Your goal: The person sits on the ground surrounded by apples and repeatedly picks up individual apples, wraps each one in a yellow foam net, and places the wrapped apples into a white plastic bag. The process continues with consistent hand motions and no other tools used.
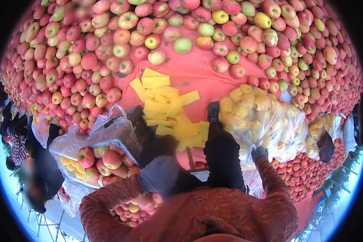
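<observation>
My right hand, in a grey glove, is closed on the gathered top of a clear plastic bag. Apples in pale yellow foam nets fill this bag, which rests right of my legs. My left hand, gloved in grey-blue, is blurred in front of my lap. Its fingers are smeared, so their shape does not show. Left of that hand stands a plastic-lined crate holding loose red-green apples and several foam-netted ones.
A loose pile of flat yellow foam nets lies on the red ground sheet between my feet. Heaped apples curve around the far side. More filled bags stand at the right. Another person is at the left.
</observation>
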